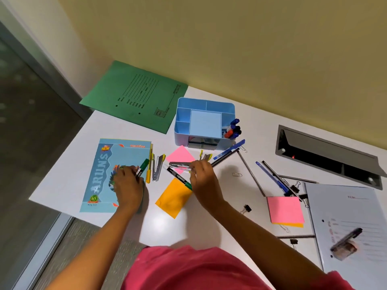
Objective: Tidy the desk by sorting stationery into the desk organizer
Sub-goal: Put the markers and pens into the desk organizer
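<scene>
A light blue desk organizer (182,114) stands at the back of the white desk, with several markers (232,129) in its right compartment. My left hand (127,183) grips a green-capped marker (142,167) over the blue notebook (100,174). My right hand (202,176) holds a bundle of dark pens (225,158) that point up and right. A second green marker (179,178) lies just left of that hand, across an orange sticky pad (172,198). A pink sticky pad (181,155) and two staplers (157,167) (206,156) lie in front of the organizer.
A green folder (136,95) lies at the back left. On the right are loose pens (272,178), binder clips (247,208), a pink-and-orange sticky pad (284,211), a white file (345,216) with a stamp-like object, and a grey cable hatch (326,155).
</scene>
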`<state>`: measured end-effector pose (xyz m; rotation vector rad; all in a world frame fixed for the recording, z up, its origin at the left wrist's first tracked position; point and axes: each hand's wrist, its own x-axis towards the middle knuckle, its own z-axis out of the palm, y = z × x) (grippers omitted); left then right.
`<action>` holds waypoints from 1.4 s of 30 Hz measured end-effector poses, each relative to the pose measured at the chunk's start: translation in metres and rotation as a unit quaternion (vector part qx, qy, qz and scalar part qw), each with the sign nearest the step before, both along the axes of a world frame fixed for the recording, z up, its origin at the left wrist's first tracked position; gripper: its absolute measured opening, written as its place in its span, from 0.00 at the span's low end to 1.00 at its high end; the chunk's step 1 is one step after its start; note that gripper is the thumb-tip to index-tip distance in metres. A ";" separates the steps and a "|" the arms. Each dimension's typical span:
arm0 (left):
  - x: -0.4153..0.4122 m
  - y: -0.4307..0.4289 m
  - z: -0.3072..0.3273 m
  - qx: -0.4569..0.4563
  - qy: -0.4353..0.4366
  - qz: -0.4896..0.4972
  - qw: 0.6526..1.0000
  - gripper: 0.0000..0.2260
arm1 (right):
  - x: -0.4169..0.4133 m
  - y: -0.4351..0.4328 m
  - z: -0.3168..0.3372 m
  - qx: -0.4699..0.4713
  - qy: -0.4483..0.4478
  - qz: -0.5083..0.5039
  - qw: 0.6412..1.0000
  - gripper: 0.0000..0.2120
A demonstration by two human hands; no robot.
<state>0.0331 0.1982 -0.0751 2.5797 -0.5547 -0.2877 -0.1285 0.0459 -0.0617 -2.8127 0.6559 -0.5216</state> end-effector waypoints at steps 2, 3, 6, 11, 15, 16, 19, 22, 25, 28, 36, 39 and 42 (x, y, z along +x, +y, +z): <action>0.002 0.003 -0.006 0.025 -0.007 -0.007 1.000 0.13 | 0.000 0.007 -0.011 0.001 0.038 0.009 0.999 0.05; 0.003 0.005 -0.008 0.030 -0.007 -0.008 1.000 0.12 | 0.001 0.011 -0.011 0.005 0.045 0.011 0.999 0.04; 0.005 0.008 -0.011 0.027 0.011 -0.007 1.000 0.10 | 0.000 0.021 -0.011 0.098 0.065 -0.021 0.993 0.07; 0.005 0.018 -0.006 -0.020 0.023 0.019 0.999 0.10 | -0.003 0.030 -0.021 0.179 0.131 -0.070 0.973 0.16; 0.001 0.026 0.002 -0.058 0.009 0.007 0.998 0.08 | -0.007 0.028 -0.025 0.190 0.135 -0.083 0.969 0.11; 0.001 0.028 0.003 -0.067 0.006 0.004 0.998 0.07 | -0.009 0.027 -0.023 0.189 0.130 -0.084 0.970 0.10; 0.001 0.030 0.002 -0.082 -0.001 0.000 0.997 0.07 | -0.013 0.024 -0.012 0.177 0.072 -0.076 0.979 0.09; 0.002 0.025 0.006 -0.100 -0.001 0.001 0.995 0.05 | -0.017 0.013 0.016 0.187 -0.032 -0.056 0.980 0.07; 0.001 0.018 0.014 -0.120 0.003 0.007 0.993 0.06 | -0.019 -0.004 0.060 0.159 -0.115 -0.063 0.979 0.07; 0.000 0.011 0.019 -0.130 0.015 0.015 0.991 0.07 | -0.020 -0.026 0.101 0.104 -0.207 -0.097 0.968 0.06; -0.006 -0.006 0.031 -0.172 0.027 0.000 0.985 0.07 | 0.004 -0.092 0.148 0.110 -0.249 -0.246 0.930 0.09; -0.011 -0.017 0.037 -0.190 0.021 -0.015 0.982 0.08 | 0.009 -0.113 0.139 0.166 -0.222 -0.234 0.932 0.09; -0.012 -0.024 0.043 -0.203 0.027 -0.027 0.978 0.08 | 0.019 -0.129 0.124 0.171 -0.180 -0.247 0.937 0.10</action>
